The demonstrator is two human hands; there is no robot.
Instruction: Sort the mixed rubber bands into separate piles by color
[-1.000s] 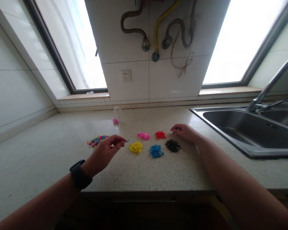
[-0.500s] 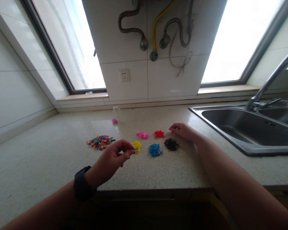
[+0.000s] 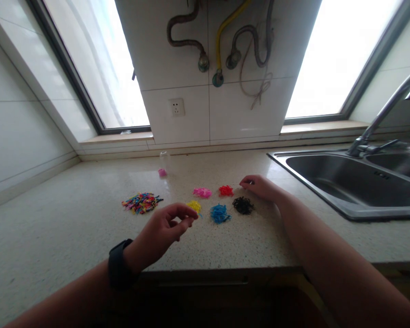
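My left hand, with a dark watch on its wrist, pinches a small blue rubber band between thumb and fingertips. It hovers in front of the yellow pile, partly covering it. Just to its right lies a pile of blue rubber bands. My right hand rests on the counter, fingers curled together, beside the red pile and behind the black pile. Whether its fingers hold anything is hidden. A pink pile lies left of the red one, and a mixed multicoloured pile farther left.
A clear container stands near the wall with a pink cap at its front. At right, a steel sink with a faucet is set into the speckled counter. Hoses and a socket are on the wall.
My left hand has moved slightly to the right with the blue rubber band, toward the blue pile. My right hand has stayed in place.
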